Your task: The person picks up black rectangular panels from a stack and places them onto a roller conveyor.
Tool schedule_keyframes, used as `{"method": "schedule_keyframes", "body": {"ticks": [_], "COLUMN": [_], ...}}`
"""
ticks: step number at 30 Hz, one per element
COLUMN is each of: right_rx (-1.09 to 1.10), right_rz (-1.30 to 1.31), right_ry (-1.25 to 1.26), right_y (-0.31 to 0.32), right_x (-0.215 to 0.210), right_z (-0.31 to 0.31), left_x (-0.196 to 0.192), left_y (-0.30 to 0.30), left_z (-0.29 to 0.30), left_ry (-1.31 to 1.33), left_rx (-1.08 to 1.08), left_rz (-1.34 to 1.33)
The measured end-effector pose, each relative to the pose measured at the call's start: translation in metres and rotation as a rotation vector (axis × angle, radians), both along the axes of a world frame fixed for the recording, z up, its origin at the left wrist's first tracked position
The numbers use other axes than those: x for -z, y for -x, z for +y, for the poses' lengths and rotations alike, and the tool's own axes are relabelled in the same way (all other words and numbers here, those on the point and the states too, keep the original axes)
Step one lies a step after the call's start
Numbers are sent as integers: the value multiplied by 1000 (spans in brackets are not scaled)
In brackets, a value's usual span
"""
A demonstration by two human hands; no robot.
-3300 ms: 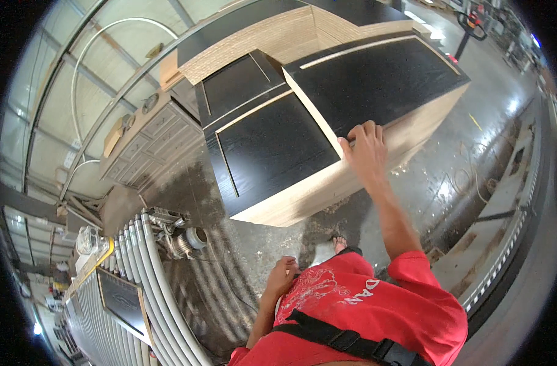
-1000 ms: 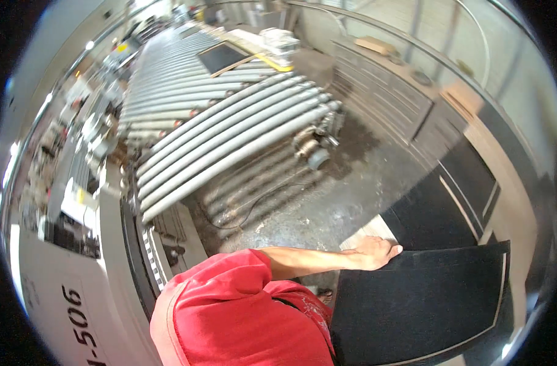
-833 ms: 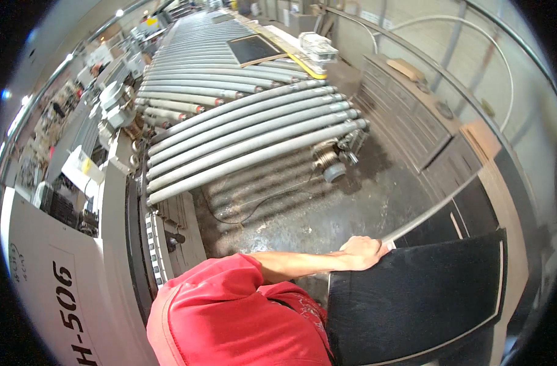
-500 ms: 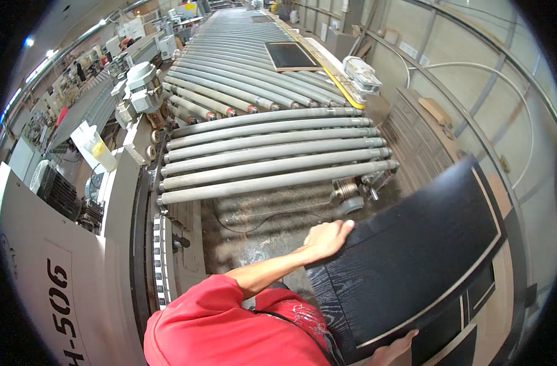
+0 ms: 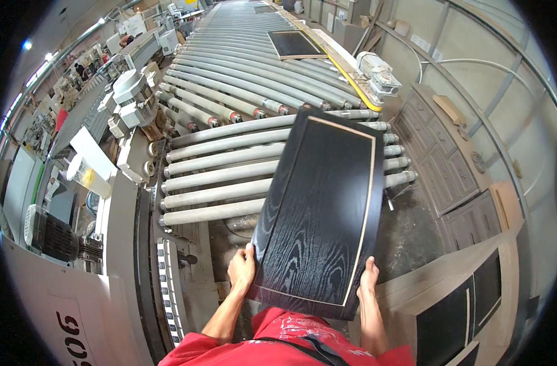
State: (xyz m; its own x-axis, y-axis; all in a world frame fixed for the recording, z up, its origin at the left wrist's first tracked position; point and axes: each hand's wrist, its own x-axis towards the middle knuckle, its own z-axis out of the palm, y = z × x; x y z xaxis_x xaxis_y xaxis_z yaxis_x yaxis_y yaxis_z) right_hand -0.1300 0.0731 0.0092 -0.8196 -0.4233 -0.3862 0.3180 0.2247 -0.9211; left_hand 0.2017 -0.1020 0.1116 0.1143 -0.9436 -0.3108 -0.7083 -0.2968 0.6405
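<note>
A black wood-grain cabinet door panel [image 5: 318, 213] with a thin pale line inset round its face is held up in front of me, long side pointing away. My left hand [image 5: 242, 267] grips its near left edge, thumb on the rim. At the near right edge my right hand [image 5: 368, 276] clasps it, fingers mostly hidden behind. The panel's far end overlaps the grey conveyor rollers [image 5: 223, 189] in view; whether it touches them I cannot tell.
Another black panel [image 5: 295, 44] lies on the long roller conveyor ahead. More black panels [image 5: 443, 326] lie at the lower right. A machine housing [image 5: 59, 293] stands left, with a plastic cup [image 5: 88, 177] on it. A wooden drawer cabinet [image 5: 440, 152] stands right.
The panel has swung from the right, off the other panels, to in front of me over the rollers. My left hand moved left and nearer with it; my right hand came up along its edge.
</note>
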Motion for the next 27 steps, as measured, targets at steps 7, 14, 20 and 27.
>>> {"method": "schedule_keyframes", "body": {"ticks": [7, 14, 20, 27], "right_rx": [-164, -477, -50, 304], "right_rz": [26, 327, 374, -747], "right_ry": [-221, -290, -172, 112], "right_y": [-31, 16, 17, -24], "right_x": [3, 6, -3, -25], "right_z": [-54, -66, -1, 34], "left_x": [40, 63, 90, 63], "left_y": [-44, -27, -12, 15], "left_z": [4, 2, 0, -6], "left_ry": [-41, -118, 78, 84], "left_rx": [-197, -214, -247, -140], "left_rz": [-67, 59, 302, 310]}}
